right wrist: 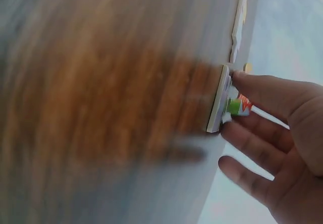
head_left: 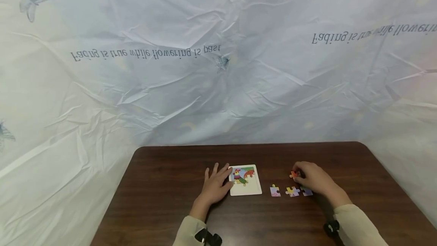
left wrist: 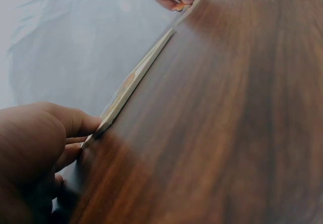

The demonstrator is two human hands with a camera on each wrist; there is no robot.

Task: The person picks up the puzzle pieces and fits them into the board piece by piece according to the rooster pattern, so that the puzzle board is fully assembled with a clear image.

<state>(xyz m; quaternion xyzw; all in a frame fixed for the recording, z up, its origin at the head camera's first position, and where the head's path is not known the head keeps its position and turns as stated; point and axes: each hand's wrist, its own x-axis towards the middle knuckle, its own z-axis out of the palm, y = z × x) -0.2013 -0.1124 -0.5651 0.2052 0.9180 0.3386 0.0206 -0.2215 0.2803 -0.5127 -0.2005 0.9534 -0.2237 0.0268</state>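
My left hand [head_left: 214, 187] lies with spread fingers at the left side of a white-framed puzzle board [head_left: 246, 191]. Its thumb and a finger touch the board's edge, seen side-on in the left wrist view. A bright rooster picture fills part of the board; the lower area is bare. To the right, my right hand [head_left: 315, 177] pinches a red-orange puzzle piece [head_left: 293, 174] with thumb and fingers. Green shows on that piece [right wrist: 241, 106] in the right wrist view. Just below the hand lies a purple puzzle piece [head_left: 307, 191], partly covered by it.
Between the board and my right hand lie a pale purple puzzle piece [head_left: 274, 191] and yellow-and-purple puzzle pieces [head_left: 292, 191]. Everything rests on a dark brown wooden table [head_left: 170, 185]. A wrinkled pale cloth [head_left: 218, 98] with printed words hangs behind the table's far edge.
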